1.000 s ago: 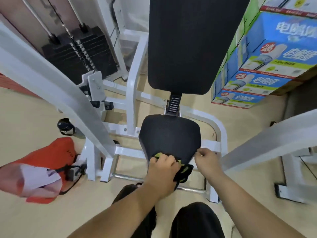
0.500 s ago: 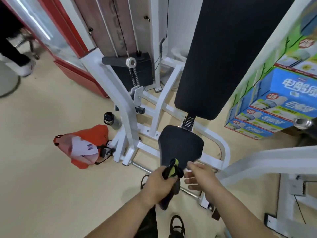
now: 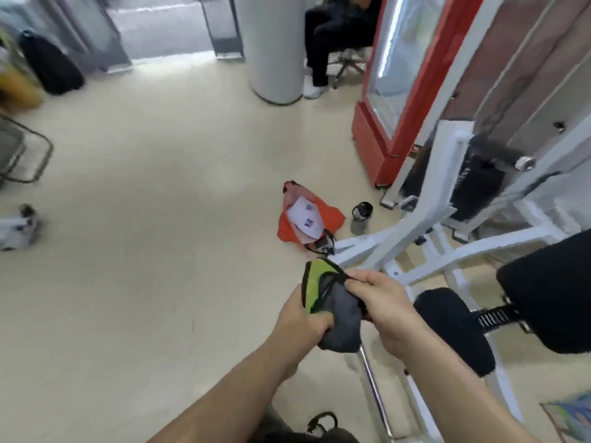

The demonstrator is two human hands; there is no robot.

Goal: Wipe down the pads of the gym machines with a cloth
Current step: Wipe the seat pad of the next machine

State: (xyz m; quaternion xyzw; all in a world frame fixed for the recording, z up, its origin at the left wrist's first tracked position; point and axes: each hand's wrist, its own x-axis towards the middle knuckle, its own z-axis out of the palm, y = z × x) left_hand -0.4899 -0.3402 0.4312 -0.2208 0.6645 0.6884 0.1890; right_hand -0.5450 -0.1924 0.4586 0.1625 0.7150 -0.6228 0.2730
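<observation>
A grey and lime-green cloth (image 3: 332, 302) is bunched in mid-air between both hands, left of the machine. My left hand (image 3: 300, 318) grips its lower left part. My right hand (image 3: 387, 311) pinches its dark upper edge. The black seat pad (image 3: 454, 327) of the white-framed gym machine (image 3: 415, 231) lies just right of my right hand, apart from the cloth. The black back pad (image 3: 553, 289) stands further right, partly cut off by the frame edge.
An orange bag (image 3: 303, 219) and a dark bottle (image 3: 361, 217) lie on the beige floor by the machine's foot. A red-framed cabinet (image 3: 390, 100), a grey pillar (image 3: 271, 46) and a seated person's legs (image 3: 323, 36) are beyond. A folding chair (image 3: 22, 151) stands at far left.
My view has swung left, away from the seat pad toward the open floor. The cloth came off the seat pad, and my right hand has taken hold of it too.
</observation>
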